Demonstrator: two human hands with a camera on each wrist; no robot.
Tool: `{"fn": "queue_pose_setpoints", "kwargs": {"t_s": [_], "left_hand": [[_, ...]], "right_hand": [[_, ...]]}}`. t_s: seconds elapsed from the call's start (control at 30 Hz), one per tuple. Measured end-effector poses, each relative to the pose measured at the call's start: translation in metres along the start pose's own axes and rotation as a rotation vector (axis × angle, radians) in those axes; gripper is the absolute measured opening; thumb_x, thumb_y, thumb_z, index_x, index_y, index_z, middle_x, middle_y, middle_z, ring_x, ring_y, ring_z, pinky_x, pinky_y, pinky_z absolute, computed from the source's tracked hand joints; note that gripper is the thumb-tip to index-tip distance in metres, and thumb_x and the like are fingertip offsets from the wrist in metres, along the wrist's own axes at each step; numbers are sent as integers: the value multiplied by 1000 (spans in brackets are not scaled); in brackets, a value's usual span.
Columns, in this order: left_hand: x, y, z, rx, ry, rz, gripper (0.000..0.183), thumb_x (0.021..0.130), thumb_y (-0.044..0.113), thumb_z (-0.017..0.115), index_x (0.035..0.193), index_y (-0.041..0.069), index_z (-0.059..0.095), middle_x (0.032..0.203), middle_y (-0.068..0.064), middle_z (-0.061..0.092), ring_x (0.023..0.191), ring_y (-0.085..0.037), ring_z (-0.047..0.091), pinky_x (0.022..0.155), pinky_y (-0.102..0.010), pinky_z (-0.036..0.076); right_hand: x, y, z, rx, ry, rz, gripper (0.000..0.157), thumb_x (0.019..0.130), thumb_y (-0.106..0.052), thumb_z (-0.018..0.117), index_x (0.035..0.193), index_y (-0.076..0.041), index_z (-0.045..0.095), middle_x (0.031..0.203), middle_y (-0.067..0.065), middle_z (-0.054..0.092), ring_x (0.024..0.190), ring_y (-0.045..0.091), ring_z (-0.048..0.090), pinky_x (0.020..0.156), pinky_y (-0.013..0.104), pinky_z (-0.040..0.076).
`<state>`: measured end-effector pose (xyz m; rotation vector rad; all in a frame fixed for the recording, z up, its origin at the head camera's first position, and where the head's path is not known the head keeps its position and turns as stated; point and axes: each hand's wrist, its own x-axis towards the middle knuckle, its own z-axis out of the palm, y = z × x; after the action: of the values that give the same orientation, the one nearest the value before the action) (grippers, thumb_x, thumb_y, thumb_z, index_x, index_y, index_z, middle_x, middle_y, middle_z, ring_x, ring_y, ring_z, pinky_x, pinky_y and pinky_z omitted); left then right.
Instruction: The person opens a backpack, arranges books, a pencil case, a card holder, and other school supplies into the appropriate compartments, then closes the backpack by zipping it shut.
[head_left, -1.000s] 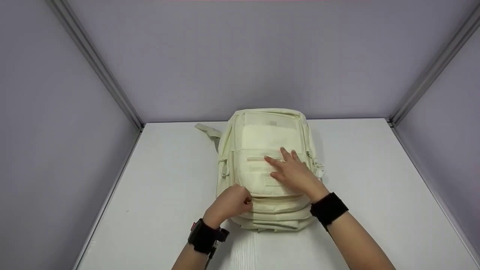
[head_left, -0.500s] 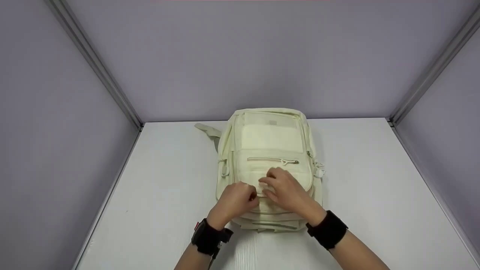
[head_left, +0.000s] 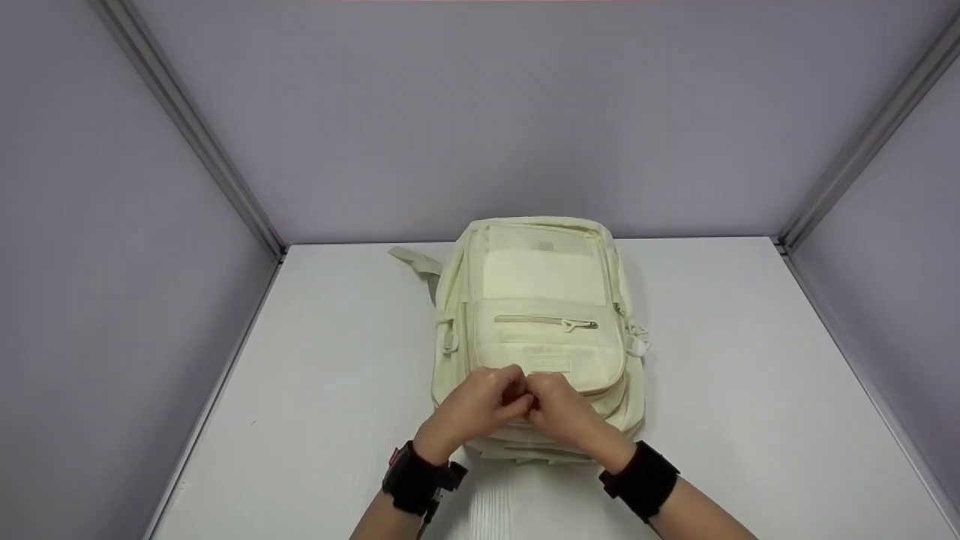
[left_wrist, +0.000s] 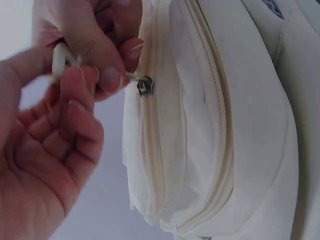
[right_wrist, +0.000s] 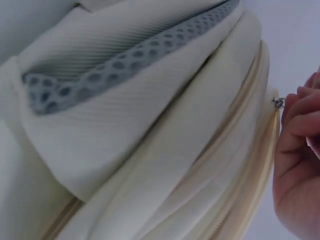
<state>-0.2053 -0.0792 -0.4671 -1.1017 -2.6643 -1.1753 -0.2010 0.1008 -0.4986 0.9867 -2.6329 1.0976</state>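
Note:
A cream backpack (head_left: pixel 544 277) lies with its front pockets up and its bottom toward the person. At its lower front, the left hand (head_left: pixel 471 405) and right hand (head_left: pixel 566 412) meet, fingers curled inward. In the left wrist view, the left hand's fingers pinch a white zipper pull (left_wrist: pixel 59 60). From above in that view, the right hand's thumb and finger pinch the same pull's cord close to its dark metal slider (left_wrist: pixel 145 85). The slider sits on a front pocket's zipper, also seen beside the right hand in the right wrist view. Curled fingers partly hide the pull.
The white table (head_left: pixel 337 360) is bounded by grey panels at the back and both sides. A strap (head_left: pixel 416 261) sticks out on the bag's left. Another zipper pull (head_left: pixel 577 325) lies on the front pocket, and a side cord with a white clip (head_left: pixel 637 345) hangs at right.
The right hand came down from the front pocket, fingers spread before and curled now, to meet the left hand. The left hand shifted slightly right.

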Motion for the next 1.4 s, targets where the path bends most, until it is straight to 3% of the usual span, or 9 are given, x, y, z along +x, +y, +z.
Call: {"fn": "queue_pose_setpoints", "kwargs": {"t_s": [0.07, 0.17, 0.3, 0.43, 0.5, 0.6, 0.77, 1.07, 1.4], "left_hand": [[0, -2, 1, 19, 22, 54, 8, 93, 13, 67, 88, 12, 60, 74, 8, 55, 63, -3, 50, 55, -16, 41], [1, -9, 3, 132, 115, 115, 6, 92, 10, 64, 89, 11, 60, 84, 5, 56, 71, -8, 53, 63, -20, 45], [2, -19, 8, 297, 194, 135, 13, 88, 3, 63, 99, 9, 60, 103, -3, 57, 90, -17, 57, 80, -29, 48], [-3, -28, 10, 353, 138, 142, 37, 84, -1, 67, 119, 8, 63, 130, -9, 57, 123, -25, 52, 104, -36, 39], [-5, -32, 11, 371, 96, 158, 40, 85, 3, 71, 123, 10, 65, 137, -10, 55, 132, -28, 46, 110, -38, 33], [-7, -37, 12, 390, 75, 181, 33, 88, 13, 75, 120, 11, 70, 139, -9, 55, 135, -30, 42, 111, -40, 30], [-9, -43, 13, 407, 97, 195, 27, 88, 23, 74, 113, 12, 75, 136, -8, 58, 134, -34, 43, 109, -46, 34], [-10, -49, 12, 419, 95, 214, 18, 85, 21, 76, 101, 12, 78, 135, -12, 58, 131, -38, 46, 108, -48, 35], [-12, -50, 12, 406, 119, 221, 14, 86, 19, 76, 96, 10, 79, 133, -12, 60, 130, -38, 47, 106, -49, 36]], "right_hand": [[-1, 1, 2, -17, 32, 12, 23, 74, 10, 64, 75, -12, 59, 69, -7, 55, 62, 5, 48, 55, 23, 43], [-1, -1, 3, -62, 64, 26, 19, 78, 6, 66, 76, -12, 60, 70, -5, 59, 61, 5, 50, 54, 23, 43], [-1, -5, 5, -117, 92, 38, 12, 83, 1, 68, 81, -9, 63, 74, -1, 65, 60, 6, 54, 53, 23, 45], [-3, -6, 4, -142, 97, 49, 12, 84, 0, 71, 84, -9, 63, 75, 0, 66, 61, 8, 58, 54, 25, 47], [-4, -5, 3, -146, 90, 50, 13, 83, 0, 72, 85, -10, 65, 77, -1, 68, 64, 8, 61, 56, 26, 49], [-7, -5, 0, -146, 80, 49, 12, 83, -1, 74, 82, -11, 67, 75, -3, 68, 64, 7, 61, 55, 25, 49], [-14, -1, -4, -135, 79, 62, 12, 83, -6, 77, 77, -11, 68, 70, -5, 66, 57, 3, 55, 51, 23, 44], [-37, 13, -23, -143, 65, 139, 11, 84, -4, 77, 80, -13, 71, 75, -5, 69, 61, 2, 57, 53, 23, 46], [-63, 36, -49, -136, 87, 199, 12, 83, -3, 77, 82, -14, 71, 71, -8, 65, 57, 0, 49, 51, 23, 43]]}}
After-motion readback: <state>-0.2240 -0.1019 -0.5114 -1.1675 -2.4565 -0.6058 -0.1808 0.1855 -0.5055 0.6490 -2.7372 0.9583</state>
